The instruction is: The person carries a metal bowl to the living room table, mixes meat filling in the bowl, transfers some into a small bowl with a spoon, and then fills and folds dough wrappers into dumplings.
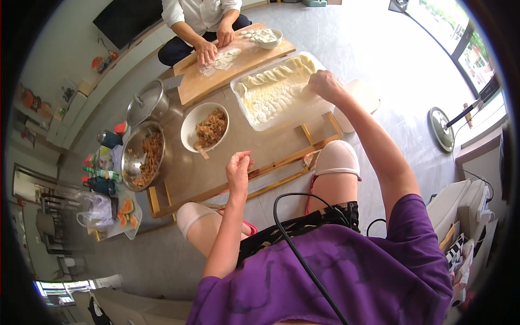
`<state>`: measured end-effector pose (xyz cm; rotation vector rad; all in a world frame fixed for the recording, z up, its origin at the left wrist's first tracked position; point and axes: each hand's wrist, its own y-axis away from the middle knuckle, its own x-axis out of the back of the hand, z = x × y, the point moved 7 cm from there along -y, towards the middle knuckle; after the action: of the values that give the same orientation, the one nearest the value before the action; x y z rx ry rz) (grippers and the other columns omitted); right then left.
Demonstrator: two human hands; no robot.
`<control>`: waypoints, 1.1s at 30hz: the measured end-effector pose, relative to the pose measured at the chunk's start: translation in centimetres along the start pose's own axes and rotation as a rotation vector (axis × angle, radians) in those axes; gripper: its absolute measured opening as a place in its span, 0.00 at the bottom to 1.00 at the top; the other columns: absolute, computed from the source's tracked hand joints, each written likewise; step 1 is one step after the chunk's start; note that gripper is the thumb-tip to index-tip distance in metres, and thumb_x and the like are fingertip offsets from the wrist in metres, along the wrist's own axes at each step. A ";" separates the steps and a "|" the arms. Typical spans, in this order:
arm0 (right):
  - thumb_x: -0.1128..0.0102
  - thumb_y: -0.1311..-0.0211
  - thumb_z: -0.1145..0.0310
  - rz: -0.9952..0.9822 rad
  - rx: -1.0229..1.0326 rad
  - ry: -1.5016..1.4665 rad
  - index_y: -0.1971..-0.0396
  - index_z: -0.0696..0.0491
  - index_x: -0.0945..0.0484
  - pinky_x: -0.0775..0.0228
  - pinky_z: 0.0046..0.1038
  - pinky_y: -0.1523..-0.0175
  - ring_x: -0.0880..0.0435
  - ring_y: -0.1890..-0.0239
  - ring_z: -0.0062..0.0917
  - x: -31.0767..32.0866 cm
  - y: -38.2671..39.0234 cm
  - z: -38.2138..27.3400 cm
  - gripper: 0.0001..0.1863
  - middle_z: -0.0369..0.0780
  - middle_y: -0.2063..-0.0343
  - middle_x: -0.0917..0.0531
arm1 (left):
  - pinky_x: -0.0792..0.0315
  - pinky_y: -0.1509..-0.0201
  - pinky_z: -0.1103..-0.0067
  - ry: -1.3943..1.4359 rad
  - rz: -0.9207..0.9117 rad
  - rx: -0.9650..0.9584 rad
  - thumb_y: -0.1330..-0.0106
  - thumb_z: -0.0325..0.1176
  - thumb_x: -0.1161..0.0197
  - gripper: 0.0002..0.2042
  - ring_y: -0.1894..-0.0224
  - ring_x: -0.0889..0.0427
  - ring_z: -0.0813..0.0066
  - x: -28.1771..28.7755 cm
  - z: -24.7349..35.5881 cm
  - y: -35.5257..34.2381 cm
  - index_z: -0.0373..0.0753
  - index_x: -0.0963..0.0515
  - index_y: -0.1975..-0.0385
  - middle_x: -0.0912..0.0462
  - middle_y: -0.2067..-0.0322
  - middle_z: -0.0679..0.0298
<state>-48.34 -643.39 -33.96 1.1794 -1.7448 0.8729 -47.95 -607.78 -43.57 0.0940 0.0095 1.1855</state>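
Note:
My right hand (324,84) is over the right end of a translucent plastic tray (246,119), fingers closed; whatever they hold is hidden. The tray holds a row of pale folded dumplings (276,74) along its back, with white flour across the bottom. My left hand (238,170) hangs near the front of the low table (214,179), fingers loosely curved apart, holding nothing visible. To its upper left sit a white bowl of brown filling (211,130) with a handled utensil in it, and a steel basin of more filling (149,162).
A co-worker's hands (208,54) press dough on a wooden board (192,89) beside a white bowl (268,40). A lidded pot (146,108) stands left. Watermelon slices (127,211), bottles and a bag crowd a side surface. A fan (441,130) stands right; black cable crosses my lap.

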 end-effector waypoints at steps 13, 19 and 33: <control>0.46 0.38 0.62 -0.116 0.351 -0.554 0.63 0.58 0.22 0.28 0.33 0.61 0.18 0.68 0.37 -3.2 7.5 -17.5 0.14 0.48 0.72 0.18 | 0.28 0.47 0.65 0.959 -0.281 0.222 0.32 0.50 0.49 0.20 0.51 0.23 0.55 -2.8 1.4 0.5 0.38 0.27 0.54 0.23 0.55 0.56; 0.47 0.43 0.68 0.086 0.549 -0.346 0.58 0.52 0.22 0.27 0.38 0.59 0.19 0.65 0.40 -8.4 9.2 -23.3 0.13 0.46 0.68 0.18 | 0.24 0.48 0.64 1.008 -0.119 0.253 0.31 0.44 0.50 0.19 0.50 0.23 0.61 0.5 2.8 2.8 0.39 0.34 0.46 0.24 0.54 0.61; 0.46 0.42 0.62 -0.098 0.398 -0.393 0.61 0.51 0.20 0.27 0.40 0.58 0.19 0.65 0.43 -14.0 5.1 -31.2 0.13 0.49 0.70 0.18 | 0.20 0.60 0.66 0.834 0.422 0.005 0.35 0.31 0.44 0.13 0.60 0.21 0.63 16.3 1.0 0.4 0.30 0.30 0.56 0.24 0.60 0.54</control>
<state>-42.33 -609.33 -34.38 1.7818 -1.8469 1.0091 -42.12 -592.61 -41.88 -0.4179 0.7554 1.5725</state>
